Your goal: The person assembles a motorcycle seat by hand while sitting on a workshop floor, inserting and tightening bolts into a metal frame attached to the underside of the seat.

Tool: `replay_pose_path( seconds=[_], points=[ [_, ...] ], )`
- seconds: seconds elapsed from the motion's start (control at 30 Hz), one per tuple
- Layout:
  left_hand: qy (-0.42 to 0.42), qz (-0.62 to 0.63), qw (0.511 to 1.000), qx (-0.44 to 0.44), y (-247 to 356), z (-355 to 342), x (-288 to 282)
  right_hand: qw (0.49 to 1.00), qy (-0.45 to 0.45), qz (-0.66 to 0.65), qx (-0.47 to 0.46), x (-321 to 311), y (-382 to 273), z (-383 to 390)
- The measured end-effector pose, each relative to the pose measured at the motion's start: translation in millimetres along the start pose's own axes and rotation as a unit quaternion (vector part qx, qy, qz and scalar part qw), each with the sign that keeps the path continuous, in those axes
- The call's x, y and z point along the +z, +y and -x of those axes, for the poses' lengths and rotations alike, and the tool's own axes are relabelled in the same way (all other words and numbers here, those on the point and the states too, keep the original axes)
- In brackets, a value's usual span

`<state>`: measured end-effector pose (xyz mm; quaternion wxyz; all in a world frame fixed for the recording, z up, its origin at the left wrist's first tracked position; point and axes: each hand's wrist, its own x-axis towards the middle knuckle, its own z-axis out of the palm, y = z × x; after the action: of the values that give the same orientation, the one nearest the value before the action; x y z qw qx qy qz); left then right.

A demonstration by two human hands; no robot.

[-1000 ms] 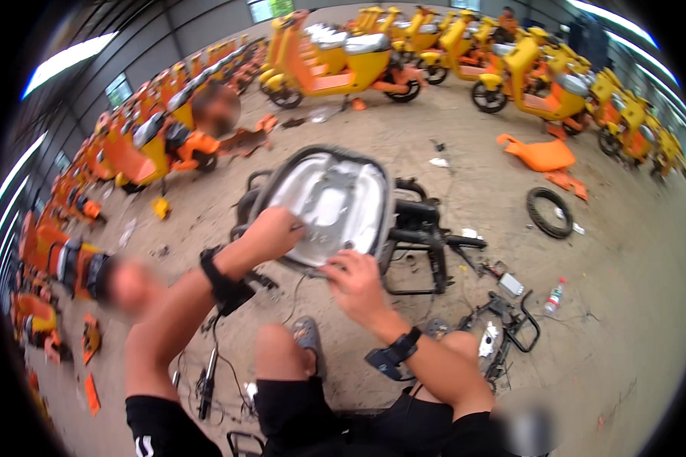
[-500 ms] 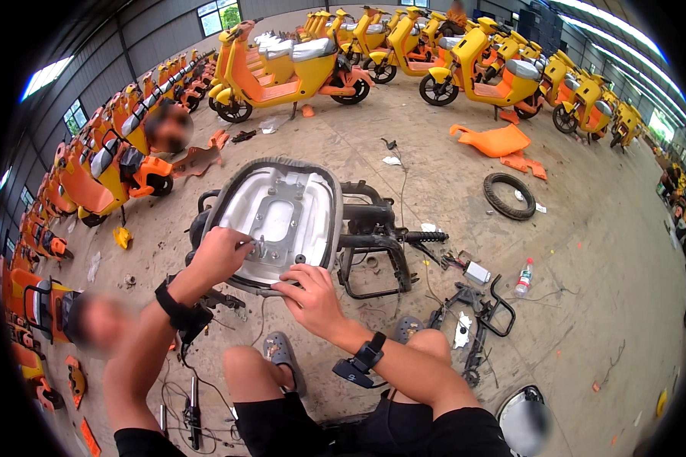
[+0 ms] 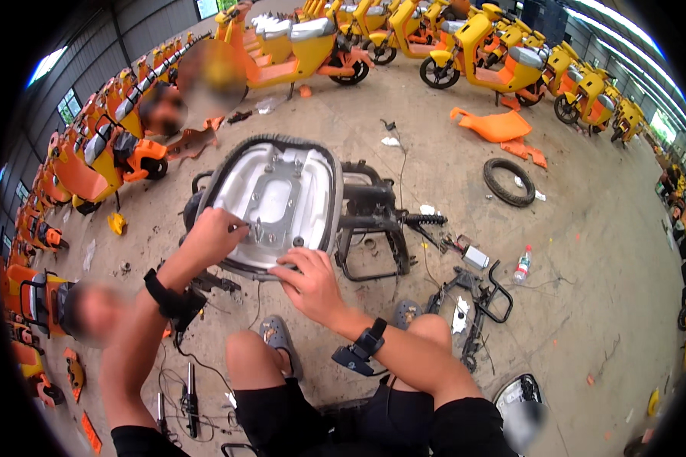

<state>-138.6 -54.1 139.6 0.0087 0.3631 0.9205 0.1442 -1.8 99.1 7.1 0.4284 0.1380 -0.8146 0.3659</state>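
A scooter seat (image 3: 320, 198) lies underside up in front of me, its white inner shell ringed by a dark rim. Bolted into it is a grey metal bracket plate (image 3: 261, 207) with several studs. The fingertips of my left hand (image 3: 212, 238) are pinched together at a stud on the plate's near left; anything between them is too small to make out. My right hand (image 3: 310, 283) grips the near right edge of the seat, fingers over the rim. Beneath and behind the seat shows a black scooter frame (image 3: 373, 221).
On the concrete floor to the right are a tyre (image 3: 509, 183), a plastic bottle (image 3: 523, 263), a black bent-tube part (image 3: 499, 305) and an orange panel (image 3: 495, 126). Yellow scooters (image 3: 297, 57) stand in rows behind and at left. Another person (image 3: 99, 316) is at the left.
The seat and both hands sit slightly higher in the picture. The left hand's pinch stays by the same stud, and the right hand keeps its hold on the rim.
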Motion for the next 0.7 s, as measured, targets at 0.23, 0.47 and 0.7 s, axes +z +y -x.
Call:
replay_pose_path(
  seconds=[0.23,0.47,0.7],
  points=[
    [-0.019,0.038,0.998,0.042,2.3,-0.8,-4.8,1.0,-0.009,0.013,0.011,-0.6,2.8,-0.1],
    [-0.045,0.036,0.998,0.039,-5.2,2.6,-10.4,1.0,-0.016,0.008,0.015,-0.9,-1.3,-2.2],
    [-0.027,0.0,0.991,0.13,-19.3,-0.9,-2.3,1.0,-0.023,0.014,0.011,-0.5,0.7,0.3]
  ],
)
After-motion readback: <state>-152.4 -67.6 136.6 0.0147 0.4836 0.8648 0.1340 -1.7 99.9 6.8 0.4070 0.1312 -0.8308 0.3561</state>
